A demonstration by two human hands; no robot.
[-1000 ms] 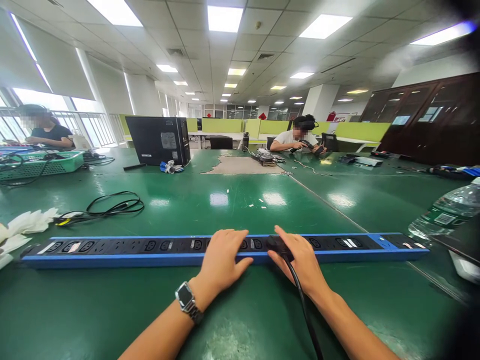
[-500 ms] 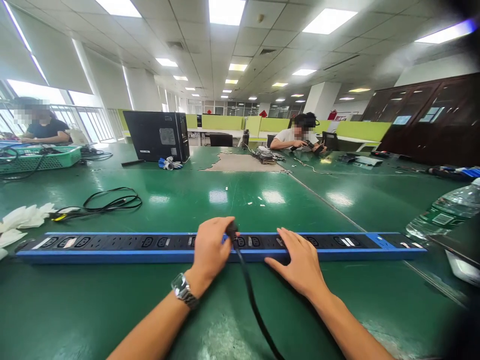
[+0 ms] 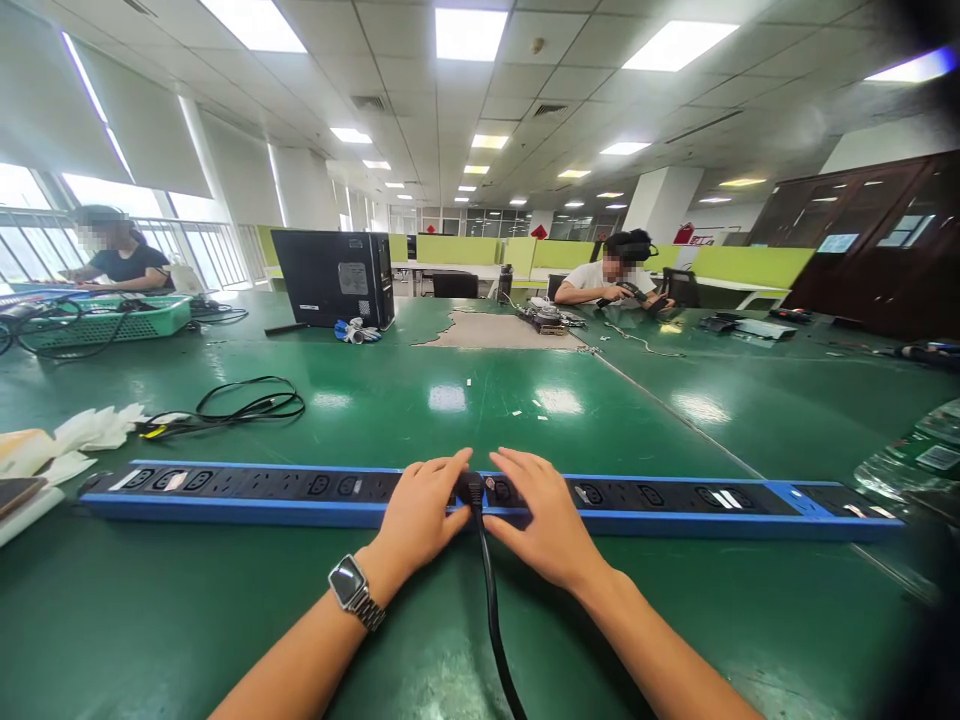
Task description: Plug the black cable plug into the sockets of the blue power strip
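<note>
Left fingers (image 3: 448, 468) pinch the black plug (image 3: 471, 489), seemingly to steady it on the blue power strip (image 3: 637, 510) beneath them; right fingers (image 3: 525, 474), spread beside the plug, perhaps brace the strip.

Black cord (image 3: 492, 600), cut off at bottom edge

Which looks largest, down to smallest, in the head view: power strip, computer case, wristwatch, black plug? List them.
1. Power strip
2. Computer case
3. Wristwatch
4. Black plug

Apparent size only; the case stands much farther off.
</note>
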